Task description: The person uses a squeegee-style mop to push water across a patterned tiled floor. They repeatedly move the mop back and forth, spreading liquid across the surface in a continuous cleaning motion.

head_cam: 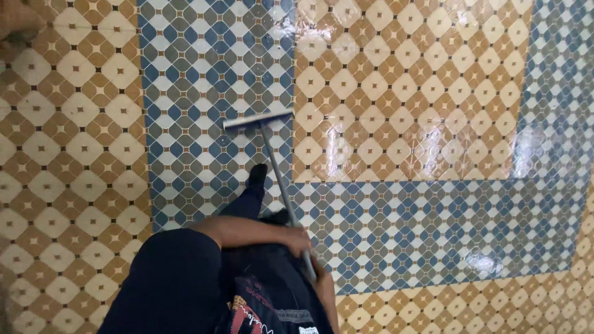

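I look down at a floor squeegee with a grey blade (258,119) and a thin metal pole (278,179) that runs back to my body. My left hand (298,239) reaches across my dark shirt and is closed around the pole's upper part. Just below it, my right hand (324,289) also holds the pole near its end, partly hidden by my body. The blade rests flat on the blue and grey tiles ahead of me. My dark-clad foot (257,175) stands just left of the pole.
The floor is patterned tile: a blue and grey band (210,68) between tan and cream fields (68,154). The tan area on the right (408,93) shines with wet glare.
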